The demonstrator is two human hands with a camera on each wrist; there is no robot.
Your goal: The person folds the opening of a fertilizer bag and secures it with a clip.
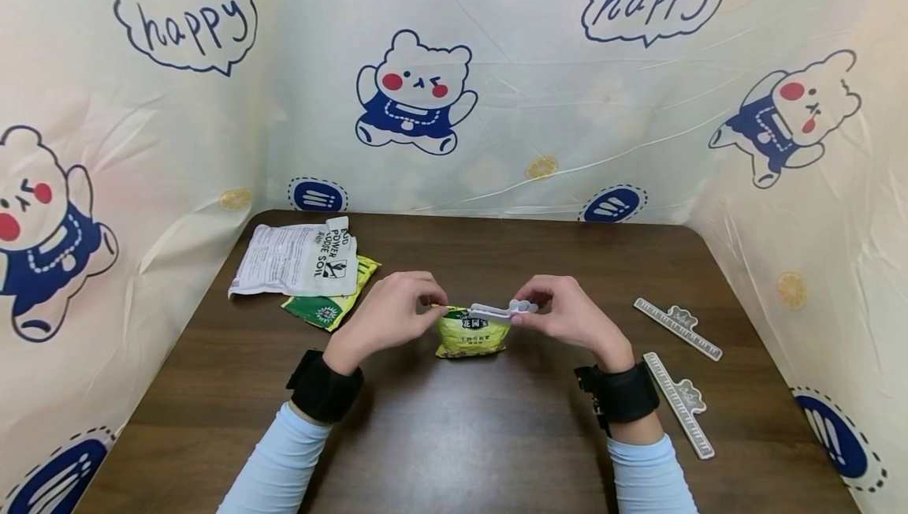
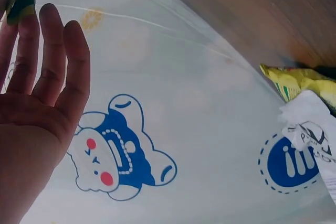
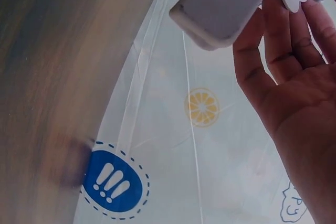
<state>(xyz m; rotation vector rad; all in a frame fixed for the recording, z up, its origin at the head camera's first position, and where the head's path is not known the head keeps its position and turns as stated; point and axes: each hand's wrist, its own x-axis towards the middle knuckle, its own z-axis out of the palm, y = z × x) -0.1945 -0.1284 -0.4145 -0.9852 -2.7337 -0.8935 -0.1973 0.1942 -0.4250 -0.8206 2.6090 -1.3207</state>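
Note:
A small yellow-green bag [image 1: 471, 340] stands upright at the middle of the table. With thumb and forefinger my left hand [image 1: 392, 307] pinches its upper left corner; a green corner of the bag [image 2: 22, 1] shows at the fingertips in the left wrist view. My right hand [image 1: 571, 311] pinches the scalloped handle of a pale grey sealing clip [image 1: 489, 312]. The clip's long bar lies along the right part of the bag's top edge; I cannot tell whether it has closed over it. In the right wrist view the clip [image 3: 223, 9] looms large near the fingers.
On the right of the brown table [image 1: 454, 451] lie two more ruler-like clips, one farther back [image 1: 677, 328] and one nearer [image 1: 679, 404]. At the back left, a white printed bag [image 1: 291, 262] overlaps a green-and-yellow bag [image 1: 322, 311]. A patterned sheet [image 1: 539, 96] surrounds the table.

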